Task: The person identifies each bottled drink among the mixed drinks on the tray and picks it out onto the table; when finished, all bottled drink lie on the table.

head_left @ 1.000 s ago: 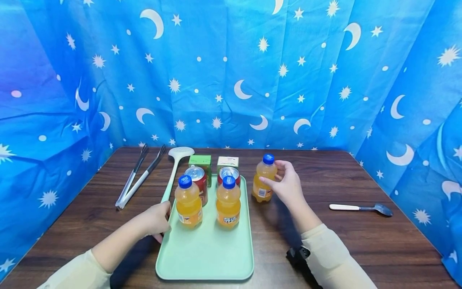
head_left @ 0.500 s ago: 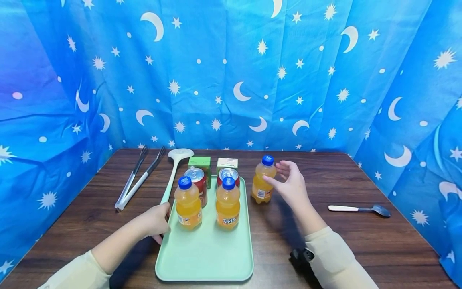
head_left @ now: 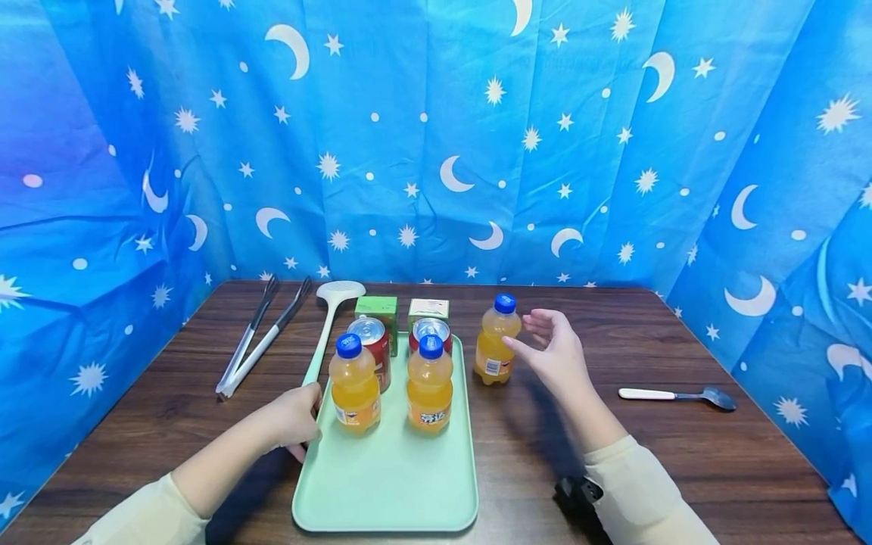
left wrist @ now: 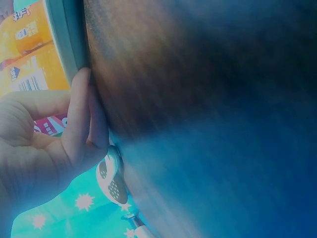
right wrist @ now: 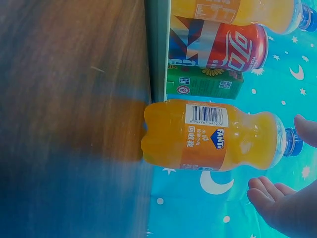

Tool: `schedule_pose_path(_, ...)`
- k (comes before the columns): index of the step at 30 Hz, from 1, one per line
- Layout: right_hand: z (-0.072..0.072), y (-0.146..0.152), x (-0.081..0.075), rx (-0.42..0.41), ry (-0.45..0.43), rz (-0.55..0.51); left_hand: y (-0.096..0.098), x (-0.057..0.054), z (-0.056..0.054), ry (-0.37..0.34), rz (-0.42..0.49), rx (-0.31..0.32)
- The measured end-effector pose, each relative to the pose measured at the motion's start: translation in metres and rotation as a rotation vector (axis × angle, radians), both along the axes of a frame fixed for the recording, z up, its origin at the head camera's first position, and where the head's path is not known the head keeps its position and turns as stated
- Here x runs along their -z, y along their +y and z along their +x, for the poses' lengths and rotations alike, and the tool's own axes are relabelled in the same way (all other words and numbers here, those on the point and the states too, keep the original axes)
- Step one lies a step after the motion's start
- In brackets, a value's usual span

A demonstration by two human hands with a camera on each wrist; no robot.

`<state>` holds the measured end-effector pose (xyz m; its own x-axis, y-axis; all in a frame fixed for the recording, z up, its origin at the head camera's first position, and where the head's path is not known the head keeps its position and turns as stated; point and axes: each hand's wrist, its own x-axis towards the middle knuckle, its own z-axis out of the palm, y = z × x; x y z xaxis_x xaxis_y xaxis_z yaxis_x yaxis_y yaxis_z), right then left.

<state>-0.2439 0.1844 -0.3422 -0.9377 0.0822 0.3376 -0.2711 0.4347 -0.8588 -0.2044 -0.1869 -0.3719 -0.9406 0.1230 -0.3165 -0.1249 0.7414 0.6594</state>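
My left hand (head_left: 296,416) grips the left rim of a pale green tray (head_left: 384,488); the left wrist view shows fingers (left wrist: 79,116) bent against the tray's edge. On the tray stand two orange soda bottles (head_left: 356,397) with blue caps, two red soda cans (head_left: 380,356) behind them, and two small boxes (head_left: 377,306) at its far end. A third orange soda bottle (head_left: 495,352) stands upright on the table, just right of the tray. Beside it is my right hand (head_left: 560,352), fingers spread and holding nothing. A gap separates hand and bottle (right wrist: 208,136) in the right wrist view.
Metal tongs (head_left: 255,341) lie on the dark wooden table (head_left: 654,469) at the left. A pale green slotted skimmer (head_left: 334,299) lies along the tray's left side. At the right is a spoon (head_left: 681,394) with a white handle. A blue star-patterned cloth (head_left: 422,144) hangs behind.
My right hand has drawn back to the right, away from the third bottle, its fingers coming off it. The bottle stays standing. My left hand keeps its place on the tray.
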Motion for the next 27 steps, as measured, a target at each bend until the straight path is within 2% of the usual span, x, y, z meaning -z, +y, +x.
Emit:
schedule_pose_path(9,0.005,0.0,-0.001,-0.017,-0.005,0.012,-0.002,0.001,-0.001,0.014,0.01,0.019)
schedule_pose_path(27,0.013,0.001,0.003,-0.039,0.007,0.018,0.0,-0.001,0.001,0.02,0.007,0.019)
